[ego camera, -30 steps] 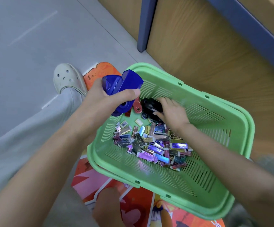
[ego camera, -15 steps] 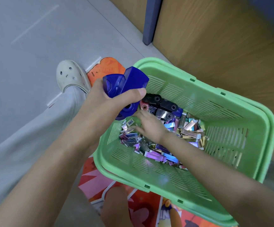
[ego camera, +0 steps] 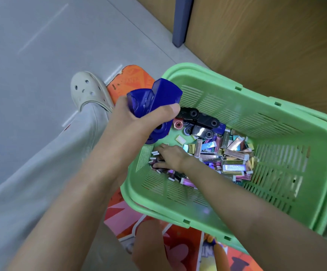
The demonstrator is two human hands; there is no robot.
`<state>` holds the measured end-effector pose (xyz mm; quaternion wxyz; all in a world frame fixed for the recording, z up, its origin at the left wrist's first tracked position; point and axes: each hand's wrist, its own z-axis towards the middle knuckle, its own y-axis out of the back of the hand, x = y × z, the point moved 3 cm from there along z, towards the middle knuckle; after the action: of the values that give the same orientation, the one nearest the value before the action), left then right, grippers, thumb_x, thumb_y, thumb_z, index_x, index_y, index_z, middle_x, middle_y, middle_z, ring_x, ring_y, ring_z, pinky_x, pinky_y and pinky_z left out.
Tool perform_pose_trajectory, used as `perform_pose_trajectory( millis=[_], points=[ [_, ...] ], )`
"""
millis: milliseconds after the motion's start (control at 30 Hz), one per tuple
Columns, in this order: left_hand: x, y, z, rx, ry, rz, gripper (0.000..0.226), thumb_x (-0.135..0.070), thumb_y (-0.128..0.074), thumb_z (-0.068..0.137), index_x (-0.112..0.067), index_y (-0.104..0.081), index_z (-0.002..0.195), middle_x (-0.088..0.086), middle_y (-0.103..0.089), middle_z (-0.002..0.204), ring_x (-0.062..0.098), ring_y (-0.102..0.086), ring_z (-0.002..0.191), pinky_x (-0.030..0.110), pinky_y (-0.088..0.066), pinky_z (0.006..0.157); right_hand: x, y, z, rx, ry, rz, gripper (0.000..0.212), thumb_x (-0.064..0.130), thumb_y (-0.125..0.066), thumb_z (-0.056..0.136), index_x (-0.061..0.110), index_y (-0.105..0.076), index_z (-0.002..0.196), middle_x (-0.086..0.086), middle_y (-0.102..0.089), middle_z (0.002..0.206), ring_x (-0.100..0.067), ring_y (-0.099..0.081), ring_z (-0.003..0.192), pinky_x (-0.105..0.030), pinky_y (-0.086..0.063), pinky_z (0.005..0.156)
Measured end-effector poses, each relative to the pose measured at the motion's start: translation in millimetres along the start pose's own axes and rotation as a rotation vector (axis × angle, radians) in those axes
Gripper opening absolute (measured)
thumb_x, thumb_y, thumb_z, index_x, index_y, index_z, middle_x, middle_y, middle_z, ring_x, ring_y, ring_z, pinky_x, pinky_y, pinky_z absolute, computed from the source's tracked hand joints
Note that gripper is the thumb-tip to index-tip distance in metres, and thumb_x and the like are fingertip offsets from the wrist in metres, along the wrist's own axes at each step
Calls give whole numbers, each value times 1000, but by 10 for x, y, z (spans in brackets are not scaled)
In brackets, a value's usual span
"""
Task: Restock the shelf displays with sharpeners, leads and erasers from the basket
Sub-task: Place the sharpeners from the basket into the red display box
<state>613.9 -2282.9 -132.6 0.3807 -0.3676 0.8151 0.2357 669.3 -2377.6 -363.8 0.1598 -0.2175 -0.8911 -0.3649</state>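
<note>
Restocker digs through basket [ego camera: 237, 89] of stationery
Left hand [ego camera: 131, 122] grips blue sharpeners [ego camera: 154, 96] over the rim; right hand [ego camera: 170, 157], the nearer one, lies fingers-left on the foil packets [ego camera: 233, 153] in the basket's left corner, whether pinching any is unclear; black sharpeners [ego camera: 203, 120] sit just beyond it

A green basket [ego camera: 237, 89] lies over an orange printed mat [ego camera: 127, 79] on the grey floor [ego camera: 31, 45], close to a wood panel [ego camera: 266, 36]. The left grip [ego camera: 139, 122] is raised at the basket's left corner, curled round translucent blue sharpeners [ego camera: 158, 96] with the thumb across their front. The right grip [ego camera: 171, 157] reaches down inside, fingers laid into a heap of shiny foil packets [ego camera: 235, 153]; whether it holds one cannot be told. Black sharpeners [ego camera: 203, 120] and a pink sharpener [ego camera: 178, 124] lie by the far wall, just beyond the heap. A pale clog [ego camera: 88, 92] stands left of the mat.
</note>
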Motion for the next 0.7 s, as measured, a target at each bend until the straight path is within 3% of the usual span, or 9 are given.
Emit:
perform_pose_trajectory(
  millis=[133,267,400,467,567,633,700],
  points=[
    [38,-6,8,13,18,11,86,-51,-76,44,-6,-56,114,-6,-59,83,8,-59,70,38,-56,80,-34,1,-55,28,28,143,56,19,-59,91,13,-37,143,-11,-49,137,-29,-51,119,-32,-39,93],
    [78,-52,-14,35,26,16,86,-51,-76,43,-10,-55,116,-3,-63,90,8,-62,74,24,-50,67,-72,-68,-109,6,14,342,38,6,-62,86,11,-56,123,-12,-61,119,-29,-57,106,-28,-42,84],
    [103,-72,-24,33,26,64,83,-50,-77,45,-11,-54,115,-3,-61,90,6,-59,71,15,-44,59,-115,-65,-241,-60,-12,476,20,9,-64,87,11,-65,106,-17,-65,101,-27,-61,87,-30,-47,78],
    [125,-62,-23,15,40,65,79,-46,-78,47,-12,-53,114,0,-63,97,8,-60,75,16,-46,59,-174,-21,-410,-43,37,447,16,10,-64,88,9,-68,103,-13,-66,96,-20,-59,79,-21,-46,72],
    [145,-53,-24,13,48,54,76,-44,-77,50,-14,-53,115,3,-64,105,10,-63,81,20,-49,63,-303,-55,-799,74,91,384,18,13,-63,90,12,-67,107,-6,-65,105,-8,-51,78,-9,-35,62],
    [141,-46,-24,7,47,54,86,-50,-79,43,-15,-53,117,3,-65,107,12,-64,85,28,-55,70,-450,-81,-1046,143,52,337,22,16,-63,91,15,-65,113,-3,-64,111,-11,-55,88,-11,-39,70],
    [126,-35,-33,-7,48,62,90,-55,-76,39,-16,-53,117,2,-65,106,13,-64,85,36,-57,79,-594,-47,-1208,280,-1,184,34,26,-67,87,17,-60,119,-2,-63,117,-18,-58,100,-24,-47,85]
  ],
)
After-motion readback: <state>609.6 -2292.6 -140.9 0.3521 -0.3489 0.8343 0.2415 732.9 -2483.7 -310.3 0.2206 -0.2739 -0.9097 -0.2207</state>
